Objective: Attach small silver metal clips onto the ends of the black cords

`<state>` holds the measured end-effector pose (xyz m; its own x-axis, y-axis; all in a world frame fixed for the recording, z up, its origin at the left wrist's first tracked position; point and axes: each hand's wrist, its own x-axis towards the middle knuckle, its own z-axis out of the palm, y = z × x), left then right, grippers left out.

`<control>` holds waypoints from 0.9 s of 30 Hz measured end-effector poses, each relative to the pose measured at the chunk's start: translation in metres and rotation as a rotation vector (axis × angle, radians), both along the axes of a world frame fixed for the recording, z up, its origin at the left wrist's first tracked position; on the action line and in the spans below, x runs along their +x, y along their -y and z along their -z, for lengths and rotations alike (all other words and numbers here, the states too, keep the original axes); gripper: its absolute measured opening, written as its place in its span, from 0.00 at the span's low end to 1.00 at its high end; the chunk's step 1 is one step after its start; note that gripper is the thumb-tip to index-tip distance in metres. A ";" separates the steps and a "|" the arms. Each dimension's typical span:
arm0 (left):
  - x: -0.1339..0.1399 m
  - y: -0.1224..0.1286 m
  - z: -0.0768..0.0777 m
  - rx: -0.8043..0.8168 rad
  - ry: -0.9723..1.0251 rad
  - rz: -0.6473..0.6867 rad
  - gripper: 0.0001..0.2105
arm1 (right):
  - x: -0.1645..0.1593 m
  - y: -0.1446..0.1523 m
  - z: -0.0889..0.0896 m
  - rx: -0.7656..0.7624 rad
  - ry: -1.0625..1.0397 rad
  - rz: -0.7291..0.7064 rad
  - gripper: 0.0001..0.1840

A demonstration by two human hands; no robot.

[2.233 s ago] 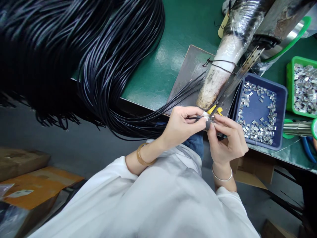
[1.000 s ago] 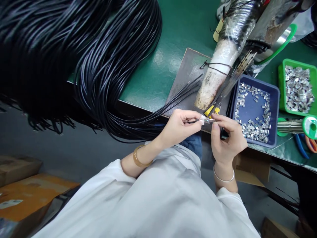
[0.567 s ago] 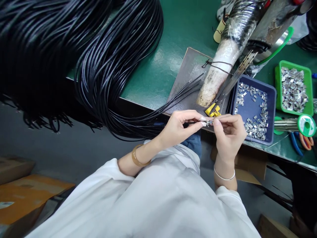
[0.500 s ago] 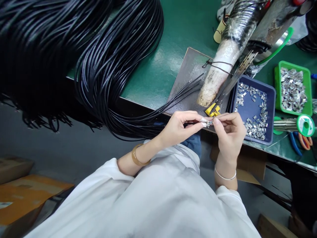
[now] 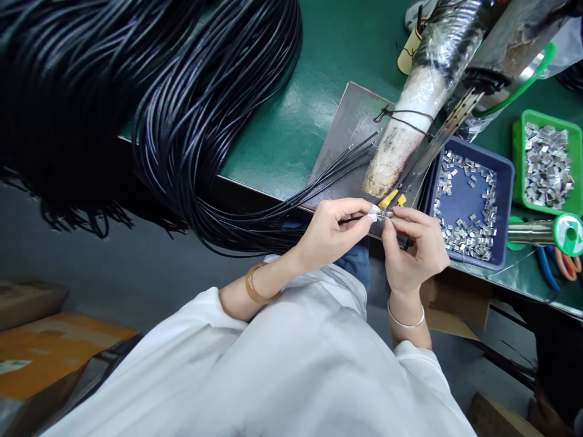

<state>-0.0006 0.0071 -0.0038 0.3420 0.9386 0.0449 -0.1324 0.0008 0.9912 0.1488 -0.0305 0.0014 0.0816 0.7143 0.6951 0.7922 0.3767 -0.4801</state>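
Note:
My left hand (image 5: pixel 339 229) pinches the end of a black cable between thumb and forefinger, with white coverings on those fingertips. At the cable's tip a small shiny metal piece (image 5: pixel 384 214) shows, partly hidden by fingers. My right hand (image 5: pixel 415 243) is closed on that metal piece with thumb and forefinger, so the two hands nearly touch. Just behind the fingertips lies a yellow-ended tool (image 5: pixel 390 199) below the soldering iron's metal shaft (image 5: pixel 449 124). Several more black cables (image 5: pixel 334 167) rest with their stripped ends on a grey board (image 5: pixel 339 136).
A large bundle of black cables (image 5: pixel 218 91) hangs over the green table's (image 5: pixel 337 36) left edge. To the right stand a blue tray (image 5: pixel 467 194) and a green tray (image 5: pixel 576 145) of metal clips, beside a solder spool (image 5: pixel 569 235) and pliers (image 5: pixel 549 267). A wrapped white tube (image 5: pixel 401 130) slants above.
My right hand has shifted slightly left and its fingers have turned around the metal piece. My left hand stays nearly in place on the cable. The view has moved a little.

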 end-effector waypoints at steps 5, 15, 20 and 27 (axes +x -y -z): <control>0.000 0.001 -0.005 0.027 -0.028 0.000 0.10 | -0.002 -0.001 -0.001 0.005 -0.030 0.003 0.09; -0.002 -0.001 -0.010 0.000 0.027 0.022 0.08 | -0.005 0.003 -0.004 0.016 -0.034 -0.003 0.11; -0.003 -0.002 -0.006 -0.091 0.019 0.062 0.09 | -0.001 0.005 0.001 -0.018 -0.117 -0.059 0.10; -0.002 0.003 -0.005 -0.040 -0.026 0.044 0.10 | 0.012 0.019 -0.010 -0.096 -0.039 0.015 0.06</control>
<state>-0.0031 0.0042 0.0017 0.3832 0.9236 -0.0020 -0.1056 0.0460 0.9933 0.1605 -0.0497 0.0113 0.1185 0.7760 0.6195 0.7774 0.3156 -0.5441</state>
